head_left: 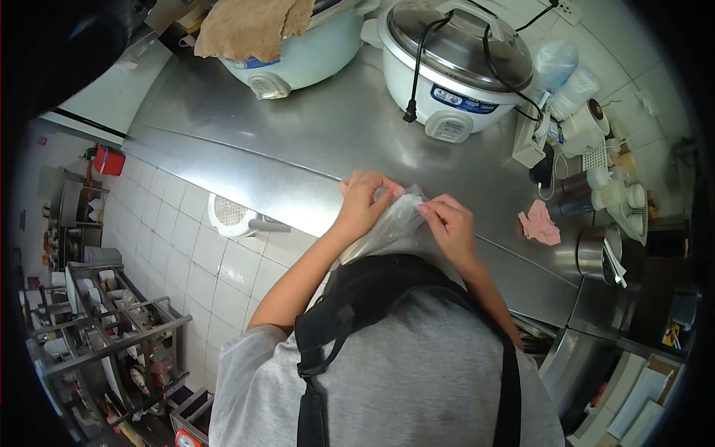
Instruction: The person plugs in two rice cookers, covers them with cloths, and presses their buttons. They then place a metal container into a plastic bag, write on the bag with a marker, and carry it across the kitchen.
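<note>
Between my two hands, close in front of my body, is a clear plastic bag (392, 221) with its upper edge bunched. My left hand (366, 195) pinches this edge on one side, thumb and fingers together. On the other side, my right hand (448, 222) has its fingertips closed on the bag's edge. The bag hangs down at the front edge of the steel counter (313, 134), its lower part near my dark apron (395, 272).
A large rice cooker (447, 82) with a loose black plug stands at the back, beside another cooker (305, 56) draped with a brown cloth (253, 28). To the right lie a pink cloth (538, 223) and a metal pot (596, 253) holding utensils. A rack (112, 335) stands lower left.
</note>
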A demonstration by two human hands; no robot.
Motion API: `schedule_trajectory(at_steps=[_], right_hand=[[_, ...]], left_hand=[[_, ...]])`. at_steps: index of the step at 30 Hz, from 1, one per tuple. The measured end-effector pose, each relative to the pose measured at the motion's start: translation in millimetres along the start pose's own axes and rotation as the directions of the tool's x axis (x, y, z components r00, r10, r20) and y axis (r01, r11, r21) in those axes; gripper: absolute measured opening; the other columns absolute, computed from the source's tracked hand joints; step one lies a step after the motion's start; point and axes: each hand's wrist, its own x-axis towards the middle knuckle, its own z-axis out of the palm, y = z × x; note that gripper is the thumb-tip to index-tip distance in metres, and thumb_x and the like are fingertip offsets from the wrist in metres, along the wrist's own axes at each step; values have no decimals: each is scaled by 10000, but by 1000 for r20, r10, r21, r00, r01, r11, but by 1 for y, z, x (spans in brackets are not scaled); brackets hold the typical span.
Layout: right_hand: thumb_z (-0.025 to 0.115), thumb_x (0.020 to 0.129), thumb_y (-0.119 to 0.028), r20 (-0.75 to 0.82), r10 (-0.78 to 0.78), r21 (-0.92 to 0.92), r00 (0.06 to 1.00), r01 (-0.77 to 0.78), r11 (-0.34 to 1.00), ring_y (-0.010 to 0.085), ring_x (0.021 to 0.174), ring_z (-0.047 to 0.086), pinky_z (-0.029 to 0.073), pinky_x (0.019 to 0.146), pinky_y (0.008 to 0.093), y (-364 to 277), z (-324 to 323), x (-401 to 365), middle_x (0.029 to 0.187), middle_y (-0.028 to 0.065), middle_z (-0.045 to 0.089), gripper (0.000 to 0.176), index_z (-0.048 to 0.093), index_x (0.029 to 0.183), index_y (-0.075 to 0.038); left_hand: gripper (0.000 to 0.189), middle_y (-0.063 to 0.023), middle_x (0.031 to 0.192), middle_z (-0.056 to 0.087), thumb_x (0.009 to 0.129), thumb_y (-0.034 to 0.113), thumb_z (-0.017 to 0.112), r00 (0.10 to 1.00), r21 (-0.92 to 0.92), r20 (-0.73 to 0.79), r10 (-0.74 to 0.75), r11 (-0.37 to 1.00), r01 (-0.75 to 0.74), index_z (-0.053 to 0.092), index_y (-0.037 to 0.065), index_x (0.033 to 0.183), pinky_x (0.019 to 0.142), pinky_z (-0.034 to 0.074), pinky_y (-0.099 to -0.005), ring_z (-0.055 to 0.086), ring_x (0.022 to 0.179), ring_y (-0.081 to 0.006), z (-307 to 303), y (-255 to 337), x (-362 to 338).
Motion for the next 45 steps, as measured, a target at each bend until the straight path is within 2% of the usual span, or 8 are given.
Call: schedule_trajectory(at_steps=[9, 11, 15, 21, 31, 33, 39, 45], right_hand=[[556, 889, -130, 255, 66, -14, 965, -64, 998, 192, 676, 544, 436, 639, 287, 18, -16, -29, 862, 84, 568, 163, 642, 828, -6], [527, 920, -173, 204, 130, 307, 970, -190, 933, 167, 678, 520, 428, 655, 281, 32, -7, -33, 969, 73, 553, 208, 621, 833, -10], [462, 970, -256, 238, 347, 917, 907, -327, 226, 111, 697, 468, 390, 660, 251, 31, 19, -29, 1101, 48, 494, 253, 575, 894, -42], [433, 981, -255, 329, 358, 943, 874, -324, -77, 76, 639, 377, 334, 609, 217, 20, 8, -13, 991, 23, 508, 244, 497, 828, -76], [434, 970, -257, 182, 447, 515, 876, -472, 715, 66, 655, 389, 360, 603, 231, 19, 16, -4, 774, 1, 508, 275, 530, 845, -31], [450, 959, -250, 144, 351, 234, 925, -377, 896, 88, 695, 449, 394, 641, 243, 12, 11, 11, 759, -2, 522, 265, 555, 904, -13], [483, 915, -111, 76, 150, 474, 986, -168, 864, 119, 739, 549, 437, 702, 259, 43, 32, 4, 812, 47, 606, 228, 529, 1119, -20], [542, 850, -7, 124, 264, 223, 956, -286, 932, 126, 770, 600, 459, 718, 257, -2, 0, 21, 815, 58, 645, 424, 453, 1263, -50]], left_hand=[[104, -63, 901, 615, 775, 150, 646, 993, 265, -68, 96, 961, -75, 584, 69, 793, 857, 325, -377, 509, 969, -245, 26, -13, -8], [108, -67, 919, 623, 814, 151, 624, 996, 8, -58, 67, 998, -66, 563, 62, 813, 823, 362, -345, 520, 934, -219, 28, -20, -11], [122, -68, 949, 631, 910, 146, 542, 974, -753, 219, -61, 624, 209, 492, 41, 874, 783, 407, -269, 515, 867, -138, 25, -9, -11], [51, -51, 839, 588, 932, 59, 457, 953, -845, 288, 99, 495, 204, 442, 23, 899, 755, 434, -241, 519, 790, -91, 17, 1, 4], [57, -66, 905, 582, 916, 68, 518, 921, -521, 384, 70, 840, 154, 495, 17, 913, 818, 432, -263, 556, 852, -138, 5, -8, 5], [35, -87, 992, 579, 885, 50, 553, 949, -408, 217, 228, 904, -124, 547, 30, 912, 827, 442, -286, 575, 868, -177, 11, -3, 5], [85, -107, 1194, 526, 806, 20, 646, 972, -421, 93, 218, 893, -160, 628, 35, 887, 804, 476, -311, 593, 898, -213, 21, 5, 2], [111, -97, 1153, 557, 785, 44, 681, 947, -386, 41, 318, 880, -279, 640, 34, 887, 743, 507, -313, 610, 882, -214, 26, 3, 6]])
